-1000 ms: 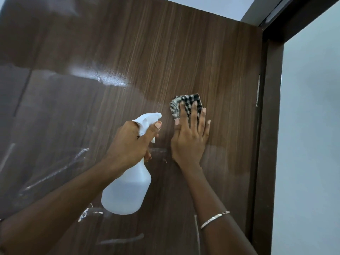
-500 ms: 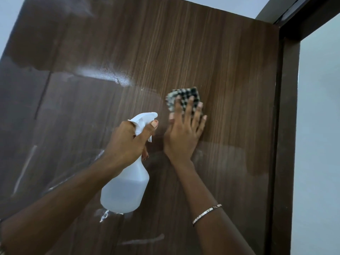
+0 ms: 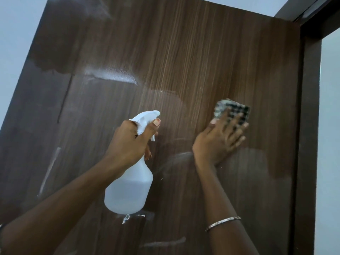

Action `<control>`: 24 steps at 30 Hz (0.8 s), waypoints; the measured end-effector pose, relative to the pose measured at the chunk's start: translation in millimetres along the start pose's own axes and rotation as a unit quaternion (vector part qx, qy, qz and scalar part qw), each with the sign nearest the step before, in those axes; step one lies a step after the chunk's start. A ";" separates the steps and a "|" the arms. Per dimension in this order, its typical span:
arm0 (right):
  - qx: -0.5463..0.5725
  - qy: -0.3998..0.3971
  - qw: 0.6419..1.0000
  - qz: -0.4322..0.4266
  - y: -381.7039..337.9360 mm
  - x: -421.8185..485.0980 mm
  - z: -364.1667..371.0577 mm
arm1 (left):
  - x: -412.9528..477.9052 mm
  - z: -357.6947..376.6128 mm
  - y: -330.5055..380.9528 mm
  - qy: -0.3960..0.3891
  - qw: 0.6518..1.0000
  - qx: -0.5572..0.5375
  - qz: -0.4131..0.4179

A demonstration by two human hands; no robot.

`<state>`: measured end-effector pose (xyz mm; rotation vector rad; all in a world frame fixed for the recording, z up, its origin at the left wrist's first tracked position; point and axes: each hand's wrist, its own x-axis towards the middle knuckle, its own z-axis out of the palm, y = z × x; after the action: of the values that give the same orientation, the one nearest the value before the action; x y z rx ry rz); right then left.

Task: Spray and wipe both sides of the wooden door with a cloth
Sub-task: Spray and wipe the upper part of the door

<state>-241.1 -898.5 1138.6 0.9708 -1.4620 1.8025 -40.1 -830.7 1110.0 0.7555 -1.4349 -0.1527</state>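
Note:
The dark wooden door (image 3: 184,52) fills the view, glossy and streaked with wet patches and droplets. My left hand (image 3: 128,142) grips the neck of a white translucent spray bottle (image 3: 128,188), its nozzle pointing right, held just in front of the door. My right hand (image 3: 220,138) lies flat with spread fingers, pressing a folded black-and-white checked cloth (image 3: 231,109) against the door near its right edge. The cloth and fingertips are motion-blurred. Most of the cloth is under my fingers.
The dark door frame (image 3: 311,107) runs down the right side, with a pale wall (image 3: 331,144) beyond it. Pale wall also shows at the upper left (image 3: 16,34). A thin bracelet (image 3: 222,222) sits on my right wrist.
My right hand has slid the cloth to the right across the door, away from the bottle. The camera view has shifted a little. My left hand still holds the bottle in the same place.

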 end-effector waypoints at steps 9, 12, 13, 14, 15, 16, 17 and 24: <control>0.030 -0.094 0.924 -0.368 -43.7 -23.2 25.4 | 6.6 -20.9 -8.9 0.018 0.999 0.006 0.030; 0.032 -0.075 0.952 -0.294 -18.0 -1.2 14.9 | 6.6 -29.5 -11.2 0.016 0.999 -0.011 0.025; 0.037 -0.060 0.968 -0.241 -12.7 1.8 11.4 | 6.6 -32.2 -11.7 0.018 1.000 -0.013 0.022; 0.039 -0.044 0.981 -0.187 -11.3 1.2 9.3 | 7.4 -35.2 -14.0 0.020 1.000 -0.010 0.021; 0.037 -0.029 0.989 -0.138 -13.7 -2.1 8.5 | 7.8 -38.2 -14.7 0.022 1.000 -0.006 0.022; 0.035 -0.018 0.995 -0.094 -19.6 -7.0 8.8 | 8.5 -41.1 -16.6 0.022 0.999 -0.003 0.024; 0.035 -0.009 0.998 -0.055 -29.5 -12.9 10.1 | 8.9 -44.6 -16.8 0.022 0.999 -0.002 0.023; 0.035 -0.025 0.975 -0.216 -113.8 -56.9 43.1 | 12.5 -64.5 -24.7 0.027 0.999 0.022 0.040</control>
<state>-109.4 -918.9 1155.9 1.2657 -1.1118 1.5256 30.1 -831.9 1110.0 0.7312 -1.4189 -0.0389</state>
